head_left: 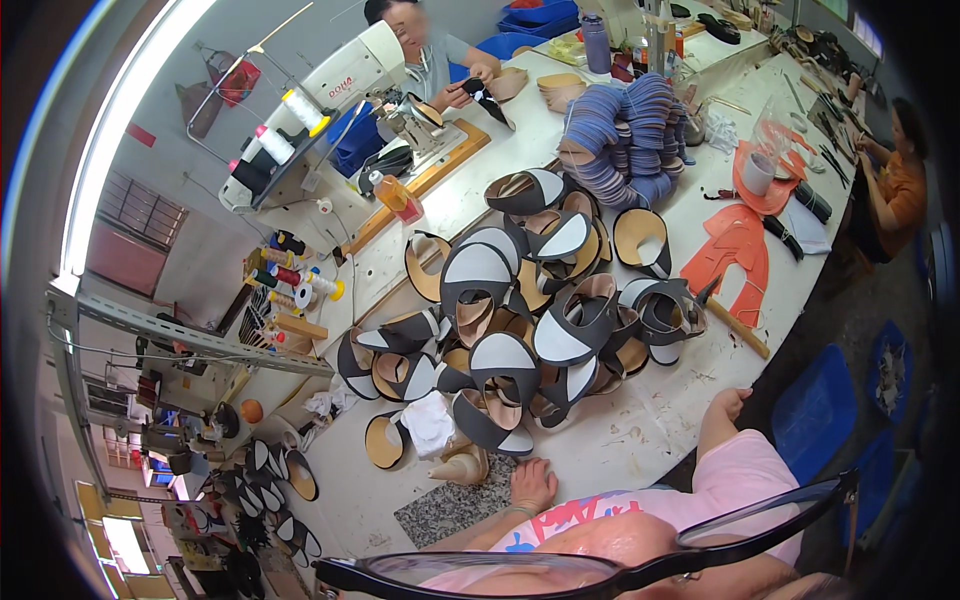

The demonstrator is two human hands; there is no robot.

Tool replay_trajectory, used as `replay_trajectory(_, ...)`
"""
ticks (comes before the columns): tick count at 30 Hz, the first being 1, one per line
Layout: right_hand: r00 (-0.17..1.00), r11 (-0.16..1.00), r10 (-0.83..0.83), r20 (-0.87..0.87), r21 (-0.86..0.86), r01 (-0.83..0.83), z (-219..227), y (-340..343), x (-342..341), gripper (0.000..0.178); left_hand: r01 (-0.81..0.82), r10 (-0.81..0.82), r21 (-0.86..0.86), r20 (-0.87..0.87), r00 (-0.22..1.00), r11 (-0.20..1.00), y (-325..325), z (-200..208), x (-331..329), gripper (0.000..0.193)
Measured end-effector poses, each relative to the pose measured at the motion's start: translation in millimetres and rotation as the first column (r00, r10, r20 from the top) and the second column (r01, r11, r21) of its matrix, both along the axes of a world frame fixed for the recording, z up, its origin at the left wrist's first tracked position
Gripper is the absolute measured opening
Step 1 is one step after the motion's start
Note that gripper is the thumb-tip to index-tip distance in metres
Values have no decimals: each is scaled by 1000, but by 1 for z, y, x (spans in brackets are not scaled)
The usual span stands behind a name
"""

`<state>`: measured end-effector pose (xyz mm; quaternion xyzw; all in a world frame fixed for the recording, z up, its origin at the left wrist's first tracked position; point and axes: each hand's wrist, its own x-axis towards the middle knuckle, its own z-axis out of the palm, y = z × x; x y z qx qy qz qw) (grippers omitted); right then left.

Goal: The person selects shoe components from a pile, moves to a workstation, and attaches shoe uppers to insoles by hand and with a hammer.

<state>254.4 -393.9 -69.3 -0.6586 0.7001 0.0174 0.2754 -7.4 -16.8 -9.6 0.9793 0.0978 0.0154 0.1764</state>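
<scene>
My left hand [533,484] lies on the table with its fingers stretched out, holding nothing. It is beside a speckled granite slab [445,510] and a beige cone-shaped piece [462,468]. A bunched white cloth [429,424] sits just behind that piece. At the table's near edge, to the right, my right hand [735,401] rests with curled fingers, and nothing shows in them. Ahead of both hands spreads a heap of black and white shoe uppers [503,368] with tan linings. A hammer with a wooden handle [737,328] lies right of the heap.
Stacked blue-grey shoe pieces [622,140] stand behind the heap, orange sheets [727,262] to their right. Across the table a person [445,70] handles a black piece by a white sewing machine [350,80]. Another person [900,185] sits far right. Blue bins [815,400] stand on the floor.
</scene>
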Motion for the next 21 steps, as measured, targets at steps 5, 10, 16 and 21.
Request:
replay_trajectory(5,1000,1000,-3,-14,-14,2,0,3,3,85,-2,2,4,4,1000,1000,1,1,-1,34)
replay_trajectory(10,999,999,-23,-39,-23,22,-4,-2,2,84,7,-8,19,41,999,1000,0,-2,1,33)
replay_trajectory(16,999,1000,-8,-38,-21,7,2,3,2,83,0,-2,38,56,998,999,0,-5,-1,34)
replay_trajectory(21,999,1000,-9,-34,10,9,5,1,1,84,7,-10,49,63,998,999,-1,-8,-1,34)
